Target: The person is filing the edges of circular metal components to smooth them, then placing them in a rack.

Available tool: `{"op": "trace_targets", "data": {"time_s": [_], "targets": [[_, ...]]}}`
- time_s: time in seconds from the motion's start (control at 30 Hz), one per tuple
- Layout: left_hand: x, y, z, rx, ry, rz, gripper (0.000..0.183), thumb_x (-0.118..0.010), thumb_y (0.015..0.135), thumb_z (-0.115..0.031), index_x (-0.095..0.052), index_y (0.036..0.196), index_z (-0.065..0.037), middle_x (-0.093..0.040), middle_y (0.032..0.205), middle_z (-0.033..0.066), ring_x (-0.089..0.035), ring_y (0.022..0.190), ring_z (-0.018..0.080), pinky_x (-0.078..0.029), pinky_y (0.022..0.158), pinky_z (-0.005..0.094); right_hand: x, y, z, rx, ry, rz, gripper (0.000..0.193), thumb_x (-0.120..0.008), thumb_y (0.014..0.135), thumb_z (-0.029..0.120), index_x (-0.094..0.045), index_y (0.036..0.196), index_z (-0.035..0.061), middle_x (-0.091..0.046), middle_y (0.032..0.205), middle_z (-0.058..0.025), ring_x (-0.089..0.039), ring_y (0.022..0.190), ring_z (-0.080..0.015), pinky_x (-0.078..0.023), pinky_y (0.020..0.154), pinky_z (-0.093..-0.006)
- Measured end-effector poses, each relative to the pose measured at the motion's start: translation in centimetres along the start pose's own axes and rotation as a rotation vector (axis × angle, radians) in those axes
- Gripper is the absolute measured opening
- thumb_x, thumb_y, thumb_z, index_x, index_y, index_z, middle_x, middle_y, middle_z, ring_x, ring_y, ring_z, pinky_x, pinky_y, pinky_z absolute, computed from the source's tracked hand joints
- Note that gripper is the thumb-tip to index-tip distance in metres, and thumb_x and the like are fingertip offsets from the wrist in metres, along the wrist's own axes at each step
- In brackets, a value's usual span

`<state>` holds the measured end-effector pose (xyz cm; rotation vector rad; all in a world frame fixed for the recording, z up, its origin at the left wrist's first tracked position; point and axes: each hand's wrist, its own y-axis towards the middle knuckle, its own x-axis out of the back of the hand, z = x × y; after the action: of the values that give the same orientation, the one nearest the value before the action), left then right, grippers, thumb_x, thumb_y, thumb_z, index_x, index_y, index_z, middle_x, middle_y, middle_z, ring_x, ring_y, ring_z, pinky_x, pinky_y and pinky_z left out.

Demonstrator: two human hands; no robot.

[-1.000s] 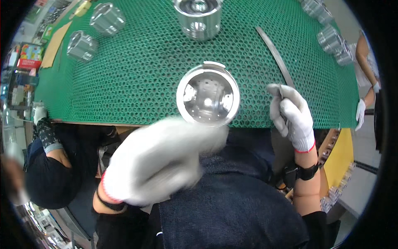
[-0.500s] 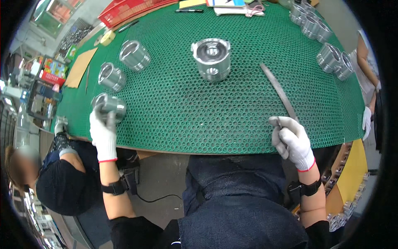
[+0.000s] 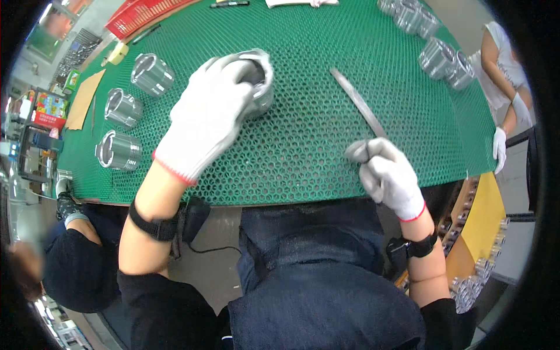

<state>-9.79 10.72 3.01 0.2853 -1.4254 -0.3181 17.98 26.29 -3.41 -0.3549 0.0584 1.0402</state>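
My left hand (image 3: 207, 108), in a white knit glove, reaches over a silver metal piston (image 3: 264, 96) in the middle of the green mat. Its fingers are closed around the piston's upper rim and hide much of it. My gloved right hand (image 3: 388, 175) hovers near the front edge, fingers curled in a pinch with darkened tips; what they hold is too small to make out. A flat grey metal strip, like a file (image 3: 357, 102), slants across the mat, its near end at the right hand's fingers. Three more pistons, one of them nearest the front (image 3: 119, 150), lie tipped at left.
Several pistons (image 3: 437, 58) stand at the far right of the perforated green mat (image 3: 291, 169). A red basket (image 3: 137, 17), tape roll (image 3: 118, 53), black marker (image 3: 229, 4) and brown cardboard (image 3: 86, 99) lie along the far and left edges. Co-workers are on both sides.
My left hand has let go of the front left piston and moved right onto the middle piston. My right hand stays pinched beside the metal strip. The whole view has shifted.
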Motion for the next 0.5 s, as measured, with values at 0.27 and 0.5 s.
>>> {"op": "trace_targets", "data": {"time_s": [0.27, 0.5], "targets": [[2.2, -5.8, -6.8, 0.302, -0.392, -0.252, 0.013, -0.067, 0.084, -0.012, -0.064, 0.089, 0.001, -0.061, 0.11, 0.0179, -0.061, 0.103, 0.0329, -0.051, 0.088, 0.0415, -0.8, 0.8, 1.5, 0.03, -0.404, 0.297, 0.042, -0.048, 0.1, 0.025, -0.051, 0.138, 0.0082, -0.067, 0.094, -0.009, -0.046, 0.052, -0.003, -0.038, 0.045, -0.017], [-0.4, -3.0, -5.5, 0.379, -0.575, -0.284, 0.011, -0.064, 0.082, -0.011, -0.063, 0.084, -0.001, -0.055, 0.08, 0.0121, -0.052, 0.068, 0.0253, -0.043, 0.062, 0.0364, -3.5, 3.6, 0.8, 1.127, -1.407, -0.012, 0.04, -0.058, 0.085, 0.011, -0.062, 0.123, 0.0194, -0.049, 0.069, -0.0031, -0.056, 0.052, -0.0203, -0.046, 0.048, -0.0328]]}}
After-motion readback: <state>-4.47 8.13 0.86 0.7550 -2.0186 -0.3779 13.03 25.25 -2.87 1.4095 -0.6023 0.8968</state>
